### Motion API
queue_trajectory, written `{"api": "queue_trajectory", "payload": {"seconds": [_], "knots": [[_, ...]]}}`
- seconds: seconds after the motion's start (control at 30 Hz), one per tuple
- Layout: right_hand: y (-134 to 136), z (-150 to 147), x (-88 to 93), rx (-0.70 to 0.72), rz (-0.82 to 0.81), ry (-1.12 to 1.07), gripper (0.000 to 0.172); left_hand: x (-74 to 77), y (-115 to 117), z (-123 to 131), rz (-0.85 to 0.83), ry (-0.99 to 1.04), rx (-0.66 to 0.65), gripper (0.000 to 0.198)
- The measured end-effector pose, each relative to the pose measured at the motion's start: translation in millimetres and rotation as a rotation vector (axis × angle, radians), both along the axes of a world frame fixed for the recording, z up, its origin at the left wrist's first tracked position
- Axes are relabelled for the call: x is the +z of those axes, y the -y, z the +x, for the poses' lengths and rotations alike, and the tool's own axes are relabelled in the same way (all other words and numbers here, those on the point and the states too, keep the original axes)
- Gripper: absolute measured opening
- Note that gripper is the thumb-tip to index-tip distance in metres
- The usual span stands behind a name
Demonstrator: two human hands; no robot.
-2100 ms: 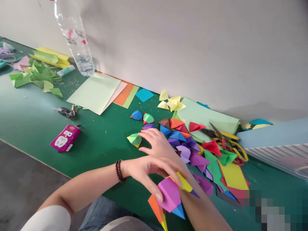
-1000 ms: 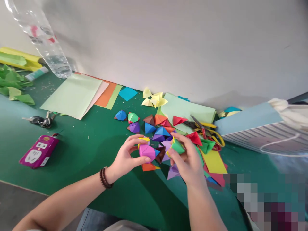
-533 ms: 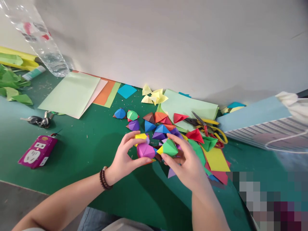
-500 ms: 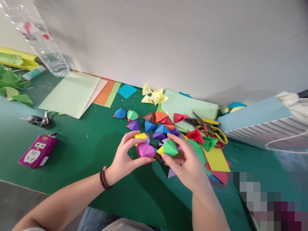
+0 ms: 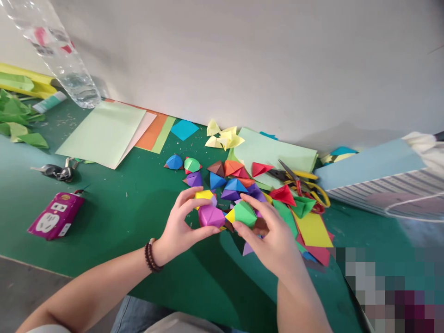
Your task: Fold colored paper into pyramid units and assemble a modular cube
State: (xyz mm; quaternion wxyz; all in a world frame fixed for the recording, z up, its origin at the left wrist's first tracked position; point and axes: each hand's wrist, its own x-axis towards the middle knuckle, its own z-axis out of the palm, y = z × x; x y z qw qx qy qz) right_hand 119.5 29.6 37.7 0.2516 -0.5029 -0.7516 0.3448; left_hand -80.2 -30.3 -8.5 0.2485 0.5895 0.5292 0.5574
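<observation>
- Left hand (image 5: 180, 229): its fingers (image 5: 185, 198) are curled and clamped on a purple-and-yellow origami piece (image 5: 210, 215); a beaded bracelet (image 5: 150, 255) circles the wrist.
- Right hand (image 5: 272, 245): its fingers (image 5: 255, 209) are clamped on a green-and-yellow origami piece (image 5: 243, 213), just beside the purple one; whether the two are joined is hard to tell.
- Both pieces are held over a heap of folded paper units (image 5: 236, 185) on the green table (image 5: 104, 226).
- Containers: a clear plastic bottle (image 5: 58, 55) stands tilted in view at the far left, with water (image 5: 81, 90) in its lower end. A pale-blue striped bag (image 5: 378, 182) sits at the right, white cloth (image 5: 421, 150) bunched at its top.
- Nearby: yellow-handled scissors (image 5: 305, 185), keys (image 5: 55, 172), a magenta packet (image 5: 57, 215), stacked paper sheets (image 5: 104, 134).
</observation>
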Motion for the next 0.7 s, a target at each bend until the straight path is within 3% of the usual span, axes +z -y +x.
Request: {"api": "queue_trajectory", "payload": {"seconds": [0.7], "knots": [[2.0, 9.2, 8.3, 0.025, 0.033, 0.088, 0.046, 1.8, 0.6, 0.7, 0.061, -0.057, -0.012, 0.052]]}}
